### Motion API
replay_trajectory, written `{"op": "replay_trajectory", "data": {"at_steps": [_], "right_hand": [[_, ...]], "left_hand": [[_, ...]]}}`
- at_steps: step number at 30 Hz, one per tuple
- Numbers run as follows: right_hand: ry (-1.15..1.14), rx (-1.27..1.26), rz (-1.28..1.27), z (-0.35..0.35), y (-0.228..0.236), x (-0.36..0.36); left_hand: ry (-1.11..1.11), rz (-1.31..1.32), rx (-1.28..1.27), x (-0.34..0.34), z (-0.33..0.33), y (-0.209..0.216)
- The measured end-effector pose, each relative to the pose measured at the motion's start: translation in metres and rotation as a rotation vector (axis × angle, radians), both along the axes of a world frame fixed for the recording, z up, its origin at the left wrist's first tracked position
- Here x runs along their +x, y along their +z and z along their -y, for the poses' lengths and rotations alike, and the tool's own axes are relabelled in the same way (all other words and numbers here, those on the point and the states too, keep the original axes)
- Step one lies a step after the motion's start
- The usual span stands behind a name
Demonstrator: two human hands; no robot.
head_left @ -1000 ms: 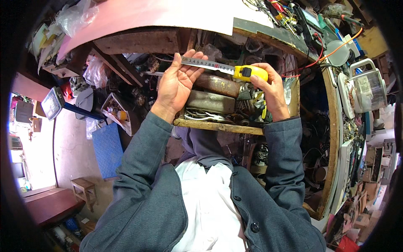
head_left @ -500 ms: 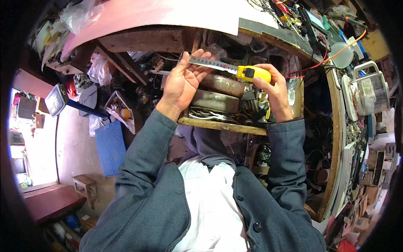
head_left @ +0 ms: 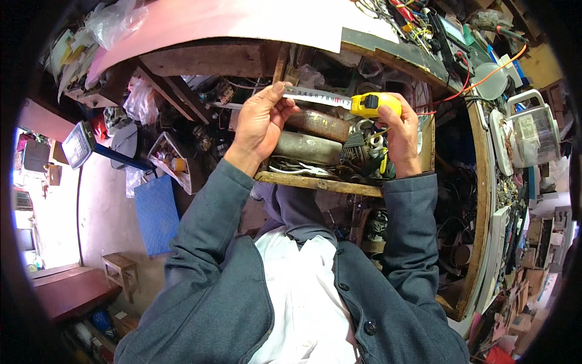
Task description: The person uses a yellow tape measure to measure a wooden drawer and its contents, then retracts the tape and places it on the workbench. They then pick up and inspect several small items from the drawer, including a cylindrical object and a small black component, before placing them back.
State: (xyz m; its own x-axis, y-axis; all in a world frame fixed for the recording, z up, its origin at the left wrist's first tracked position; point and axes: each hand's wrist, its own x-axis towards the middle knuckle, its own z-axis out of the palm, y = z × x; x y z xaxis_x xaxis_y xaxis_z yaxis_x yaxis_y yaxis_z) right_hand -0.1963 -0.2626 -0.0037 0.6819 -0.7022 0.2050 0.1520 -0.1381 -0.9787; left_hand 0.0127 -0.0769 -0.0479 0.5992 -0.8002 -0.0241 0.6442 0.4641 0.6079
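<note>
Between my hands runs a tape measure (head_left: 375, 105) with a yellow case, a black button and a pale marked blade (head_left: 318, 97) drawn partly out. My right hand (head_left: 402, 130) grips the case, thumb along its lower side. At the blade's free end my left hand (head_left: 262, 121) pinches the tip between thumb and fingers. Below the blade is an open wooden drawer (head_left: 321, 182). It holds a rusty brown rounded piece (head_left: 318, 124), a grey rounded piece (head_left: 308, 147) and white-handled pliers (head_left: 303, 168) near its front edge.
Above the drawer spreads the workbench's pale pink top (head_left: 242, 24), with tangled wires (head_left: 394, 18) at its right. A clear plastic jug (head_left: 533, 130) stands on the right side. At the left are a platform scale (head_left: 156, 212) with a blue plate and a small wooden stool (head_left: 121, 273).
My left fingers have curled from a flatter, open palm into a pinch on the blade's end. The tape case has shifted slightly right, and the blade lies straighter.
</note>
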Motion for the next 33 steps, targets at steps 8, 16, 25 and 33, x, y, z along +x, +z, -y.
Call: {"op": "replay_trajectory", "data": {"at_steps": [8, 16, 25, 33], "right_hand": [[-0.014, 0.0, 0.017, 0.005, -0.002, 0.0], [-0.112, -0.013, 0.033, 0.013, -0.004, -0.001], [-0.086, 0.003, 0.049, 0.009, -0.002, -0.002], [0.132, 0.083, -0.19, 0.019, -0.013, 0.003]], "left_hand": [[0.043, 0.298, 0.047, 0.0, 0.005, 0.005], [-0.098, 0.331, 0.102, 0.013, -0.01, 0.011], [-0.097, 0.265, 0.085, 0.007, -0.015, 0.019], [-0.272, 0.418, 0.431, -0.001, -0.058, 0.027]]}}
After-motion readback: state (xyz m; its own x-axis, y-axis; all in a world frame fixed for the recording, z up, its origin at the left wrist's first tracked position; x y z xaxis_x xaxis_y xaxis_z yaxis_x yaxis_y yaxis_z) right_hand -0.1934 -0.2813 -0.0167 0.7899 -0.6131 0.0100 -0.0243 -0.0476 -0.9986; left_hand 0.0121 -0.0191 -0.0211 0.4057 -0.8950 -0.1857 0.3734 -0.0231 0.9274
